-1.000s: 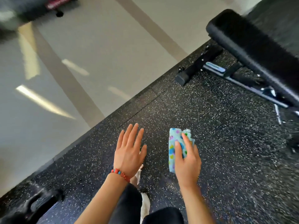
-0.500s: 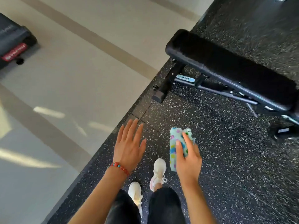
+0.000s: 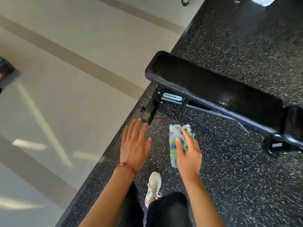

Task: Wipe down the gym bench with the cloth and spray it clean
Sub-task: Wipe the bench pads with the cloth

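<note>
Right hand [image 3: 188, 154] gripping folded pale-blue patterned cloth [image 3: 174, 143], held above speckled black rubber floor [image 3: 229, 169]. Left hand [image 3: 134, 145] open, fingers straight. Black padded gym bench [image 3: 213, 89] ahead, near mat edge; bare floor between.

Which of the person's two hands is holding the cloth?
The right hand grips the patterned cloth. The left hand, the one with the beaded bracelet, is spread flat and holds nothing.

Black bench [image 3: 213, 86] — patterned cloth [image 3: 174, 143] nearby
</note>
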